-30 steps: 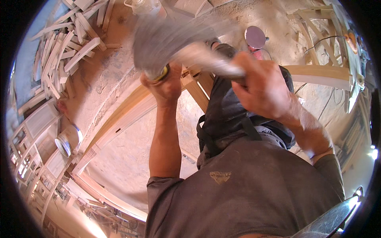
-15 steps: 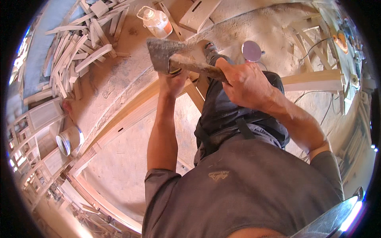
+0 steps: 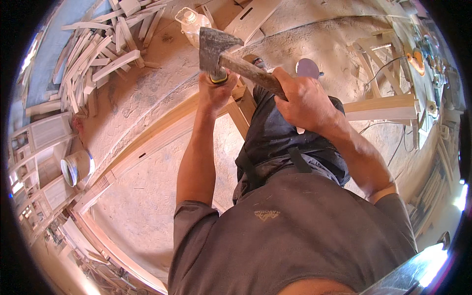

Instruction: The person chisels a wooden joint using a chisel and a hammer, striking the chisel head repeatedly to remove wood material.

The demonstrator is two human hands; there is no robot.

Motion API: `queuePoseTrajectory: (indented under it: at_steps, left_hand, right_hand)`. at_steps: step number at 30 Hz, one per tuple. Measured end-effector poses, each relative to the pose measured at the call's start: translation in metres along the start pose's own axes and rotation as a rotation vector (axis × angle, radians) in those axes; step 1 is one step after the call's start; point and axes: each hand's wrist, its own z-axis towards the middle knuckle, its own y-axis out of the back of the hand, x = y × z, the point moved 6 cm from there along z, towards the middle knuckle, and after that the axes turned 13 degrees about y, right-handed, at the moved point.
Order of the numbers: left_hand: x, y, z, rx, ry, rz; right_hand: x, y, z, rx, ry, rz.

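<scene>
Filling the near side, a dark shirt [image 3: 295, 231] and black trousers [image 3: 290, 129] block much of the floor. To the left, a long wooden frame [image 3: 162, 124] curves past the left forearm, and a pale bucket [image 3: 82, 165] stands just outside it. On the right, a pale beam [image 3: 381, 107] reaches sideways from beside the trousers.

Over the trousers, the right hand [image 3: 307, 101] is closed firmly round the end of the axe [image 3: 246, 70], fingers wrapped about its wooden handle. The axe points left and away, its broad grey head just above the left hand [image 3: 213, 94]. That hand is curled tightly round a grip [image 3: 219, 77], dark with a yellow edge. The head covers part of the grip; whether the two touch, I cannot tell.

Farther off, a round purplish disc [image 3: 307, 68] shows just beyond the right hand. On the far side, the axe head partly hides a clear jug [image 3: 190, 23], a slotted board [image 3: 250, 17] lies to its right, and a heap of offcuts [image 3: 115, 65] spreads at far left.
</scene>
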Motion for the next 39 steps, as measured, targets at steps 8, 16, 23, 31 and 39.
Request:
queuePoseTrajectory:
  at_steps: [8,16,23,31,39]
  left_hand:
    - [0.006,0.109,-0.010,-0.462,0.087,-0.728]
    - [-0.046,0.089,-0.005,-0.345,-0.050,-0.587]
    - [-0.006,0.059,0.019,-0.277,0.011,-0.569]
    - [-0.001,0.050,0.031,-0.313,0.091,-0.501]
    - [-0.004,0.046,0.034,-0.334,0.079,-0.433]
  right_hand:
    - [-0.032,-0.008,-0.049,-0.250,-0.303,0.285]
    - [-0.046,-0.069,-0.095,-0.106,-0.777,0.776]
    - [-0.051,-0.071,-0.094,-0.054,-0.748,0.705]
    - [-0.060,-0.073,-0.088,-0.041,-0.745,0.677]
    - [-0.067,-0.066,-0.076,-0.032,-0.632,0.553]
